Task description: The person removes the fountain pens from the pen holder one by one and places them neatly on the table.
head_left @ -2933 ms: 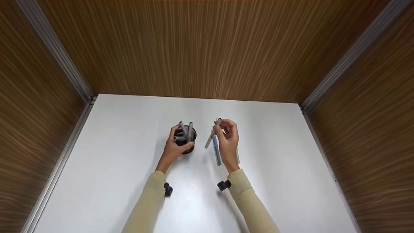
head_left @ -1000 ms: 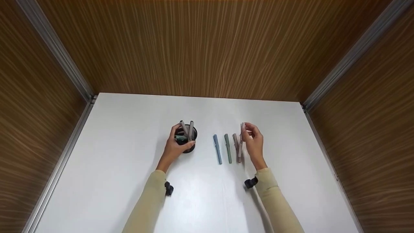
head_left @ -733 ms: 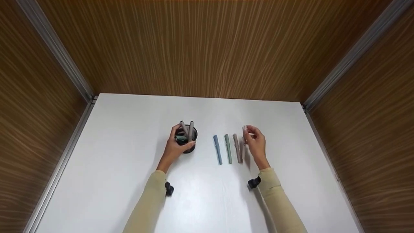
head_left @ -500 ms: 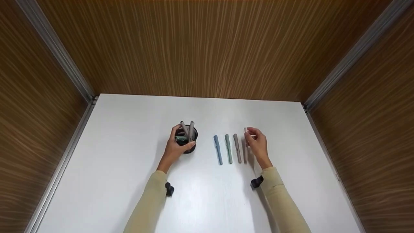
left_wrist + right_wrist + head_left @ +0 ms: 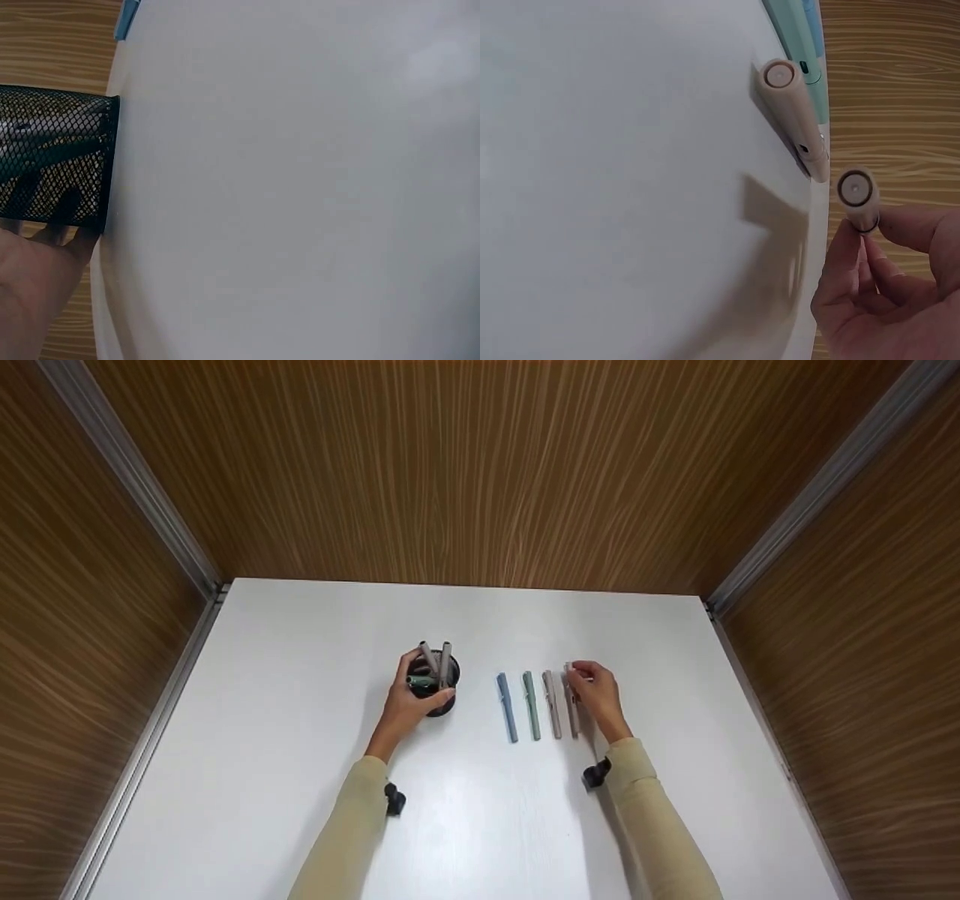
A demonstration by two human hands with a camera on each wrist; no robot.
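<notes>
Since the earlier frames the right hand (image 5: 596, 695) has carried a pale pen away from the cup and lowered it to the right end of a row, where it now lies nearly flat on the white table (image 5: 262, 750); the left hand has not shifted.

From the head view, the left hand (image 5: 405, 706) is wrapped round the black mesh cup (image 5: 439, 690), thumb on one side and fingers on the other, apparently steadying it so it does not tip with the pens (image 5: 435, 660) leaning out of it. To the right lie a blue pen (image 5: 507, 709), a green pen (image 5: 531, 706) and a brown pen (image 5: 553, 704), parallel and just apart; the pale pen (image 5: 571, 705) sits just beside the brown one, its far end pinched in the right fingertips. The right forearm runs straight back toward the body, wrist low.

The left wrist view shows the cup's mesh wall (image 5: 56, 161) against the palm (image 5: 34, 292), pens dim inside.

The right wrist view looks along the row: the brown pen's cap end (image 5: 780, 75) rests on the table, and the pale pen's end (image 5: 856, 189) is clamped between thumb and curled fingers (image 5: 919, 232), held level with its neighbours, likely to keep the row even.
</notes>
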